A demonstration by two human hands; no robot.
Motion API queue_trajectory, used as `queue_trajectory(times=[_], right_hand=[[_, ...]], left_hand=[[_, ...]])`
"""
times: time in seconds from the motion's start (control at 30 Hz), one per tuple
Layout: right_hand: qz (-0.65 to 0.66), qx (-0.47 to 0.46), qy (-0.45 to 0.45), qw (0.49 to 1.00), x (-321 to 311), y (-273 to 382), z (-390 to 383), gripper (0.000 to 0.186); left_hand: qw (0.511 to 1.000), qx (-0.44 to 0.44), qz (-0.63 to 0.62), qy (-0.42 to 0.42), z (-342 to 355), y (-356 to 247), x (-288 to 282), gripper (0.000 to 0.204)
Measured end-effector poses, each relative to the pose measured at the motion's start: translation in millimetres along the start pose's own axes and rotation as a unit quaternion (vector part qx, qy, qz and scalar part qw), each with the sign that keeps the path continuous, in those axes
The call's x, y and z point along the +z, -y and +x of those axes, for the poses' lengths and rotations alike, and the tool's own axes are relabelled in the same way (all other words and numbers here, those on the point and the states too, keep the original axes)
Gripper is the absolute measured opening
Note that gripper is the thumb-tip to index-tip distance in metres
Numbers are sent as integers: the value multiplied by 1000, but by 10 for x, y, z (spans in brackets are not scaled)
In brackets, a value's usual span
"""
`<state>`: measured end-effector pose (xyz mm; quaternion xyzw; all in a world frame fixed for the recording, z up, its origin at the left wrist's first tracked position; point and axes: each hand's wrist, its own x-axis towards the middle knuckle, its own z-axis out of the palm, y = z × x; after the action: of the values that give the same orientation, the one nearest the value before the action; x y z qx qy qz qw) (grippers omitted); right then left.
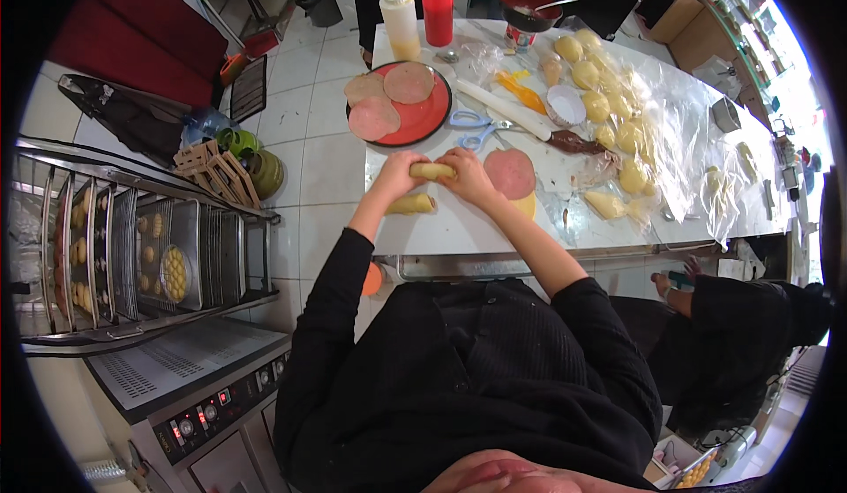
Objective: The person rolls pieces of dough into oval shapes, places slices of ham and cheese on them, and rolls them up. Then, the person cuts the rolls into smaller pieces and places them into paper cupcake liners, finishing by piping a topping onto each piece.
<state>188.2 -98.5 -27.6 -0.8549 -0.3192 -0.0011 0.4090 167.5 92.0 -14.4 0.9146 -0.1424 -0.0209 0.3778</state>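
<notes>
A short yellow dough roll (432, 171) is held sideways between my two hands, just above the near part of the white table. My left hand (399, 174) grips its left end, and my right hand (469, 177) has its fingers closed on the right end. A second dough roll (411, 204), with filling showing at one end, lies on the table just below my left hand. To the right of my right hand, a round pink ham slice (510, 173) partly covers a flat yellow dough piece (528, 205). Blue-handled scissors (476, 126) lie beyond my hands.
A red plate (415, 127) carries several ham slices. Past it stand a white squeeze bottle (400, 21) and a red one (437, 6). A white rolling pin (503, 109) lies before several dough balls (586, 75) under plastic. Another person's hand (675, 297) is at right; a tray rack (146, 237) stands left.
</notes>
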Motion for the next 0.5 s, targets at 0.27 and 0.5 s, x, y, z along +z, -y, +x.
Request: queue_trajectory(times=[0.27,0.5], right_hand=[[-80,-63,-123,987,-23,214,-234,33],[39,-52,-54,996,410,471,-568,23]], left_hand=[[991,40,-31,-122,-264,-105,-17,40],[985,-52,-123,-106,-1017,80,45,33]])
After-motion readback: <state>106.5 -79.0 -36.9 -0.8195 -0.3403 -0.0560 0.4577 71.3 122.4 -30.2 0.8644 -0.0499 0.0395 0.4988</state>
